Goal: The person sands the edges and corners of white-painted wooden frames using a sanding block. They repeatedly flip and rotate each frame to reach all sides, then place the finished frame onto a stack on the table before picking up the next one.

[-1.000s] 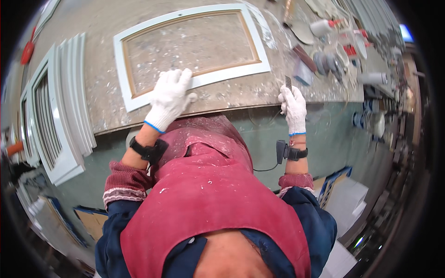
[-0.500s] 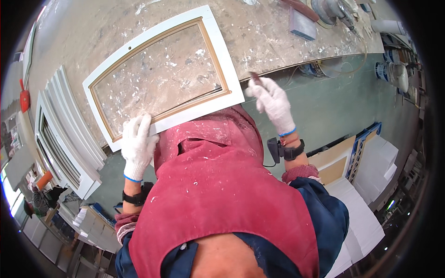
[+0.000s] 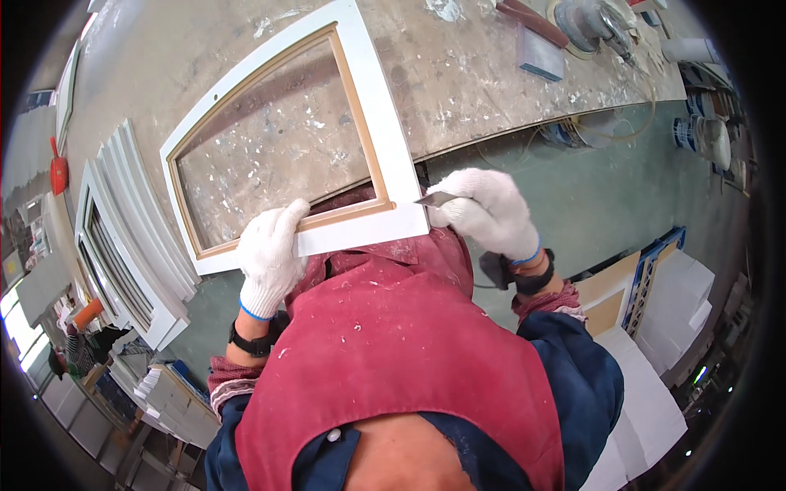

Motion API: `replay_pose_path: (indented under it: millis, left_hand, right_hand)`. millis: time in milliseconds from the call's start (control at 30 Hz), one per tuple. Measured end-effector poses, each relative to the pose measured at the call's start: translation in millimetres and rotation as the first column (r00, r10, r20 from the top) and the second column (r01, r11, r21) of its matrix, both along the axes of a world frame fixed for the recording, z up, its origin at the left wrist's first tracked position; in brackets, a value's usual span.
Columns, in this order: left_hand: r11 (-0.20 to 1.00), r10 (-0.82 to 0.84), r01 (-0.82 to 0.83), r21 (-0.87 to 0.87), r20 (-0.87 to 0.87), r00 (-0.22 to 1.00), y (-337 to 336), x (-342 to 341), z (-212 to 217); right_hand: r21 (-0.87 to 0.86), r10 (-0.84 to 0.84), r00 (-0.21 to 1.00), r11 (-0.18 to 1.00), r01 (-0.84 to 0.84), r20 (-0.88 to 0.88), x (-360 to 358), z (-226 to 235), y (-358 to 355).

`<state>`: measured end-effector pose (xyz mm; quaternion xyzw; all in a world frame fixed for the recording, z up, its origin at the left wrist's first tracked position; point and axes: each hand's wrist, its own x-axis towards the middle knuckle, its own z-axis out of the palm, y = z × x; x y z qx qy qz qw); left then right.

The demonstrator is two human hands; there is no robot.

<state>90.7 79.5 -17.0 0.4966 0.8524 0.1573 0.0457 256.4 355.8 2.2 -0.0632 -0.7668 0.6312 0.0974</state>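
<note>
A white frame (image 3: pixel 383 114) with a brown inner lip and an open middle lies over the speckled bench (image 3: pixel 467 82), its near edge jutting out against my red apron. My left hand (image 3: pixel 273 254), in a white knitted glove, grips that near edge left of its middle, fingers over the brown lip. My gloved right hand (image 3: pixel 487 211) is closed on a small scraper (image 3: pixel 434 199) with a flat, pointed metal blade. The blade's tip is at the frame's near right corner; whether it touches the surface I cannot tell. The scraper's handle is hidden in the glove.
On the bench at the far right lie a sanding block (image 3: pixel 540 56) and a round power tool (image 3: pixel 594 29) with a hose. White frames (image 3: pixel 135 221) lean at the left, near a red-handled tool (image 3: pixel 58 172). Buckets (image 3: pixel 696 135) stand right; white boards (image 3: pixel 634 409) lie at lower right.
My right hand has brought the scraper down and left to the frame's corner. The frame has turned slightly, its far right corner shifting left, and my left hand has slid right along its edge.
</note>
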Motion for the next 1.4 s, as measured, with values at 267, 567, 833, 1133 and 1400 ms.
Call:
replay_pose_path:
  millis: [267, 567, 833, 1133, 1400]
  left_hand:
    - [0.999, -0.035, 0.036, -0.039, 0.029, 0.999, -8.5, 3.7, 16.7]
    - [0.992, -0.116, 0.117, 0.036, -0.022, 0.993, -22.9, 5.6, 16.3]
    - [0.985, -0.134, 0.134, 0.107, -0.007, 0.991, -21.7, 7.3, 17.5]
    - [0.983, -0.118, 0.116, 0.140, 0.001, 0.993, -18.5, 9.4, 15.5]
    - [0.987, -0.118, 0.119, 0.113, -0.010, 0.993, -15.3, 8.9, 12.9]
  right_hand:
    - [0.526, 0.371, 0.928, 0.780, -0.338, 0.046, -37.3, 14.2, 37.8]
    - [0.652, 0.233, 0.972, 0.740, -0.167, -0.015, -118.1, -1.5, 91.8]
    - [-0.355, 0.234, 0.893, 0.855, -0.377, -0.384, -158.3, 4.2, 120.8]
    - [0.933, 0.355, 0.898, 0.332, 0.141, -0.262, -105.5, 20.5, 94.6]
    - [0.766, 0.536, 0.808, 0.404, -0.500, 0.244, -31.4, 63.0, 36.2]
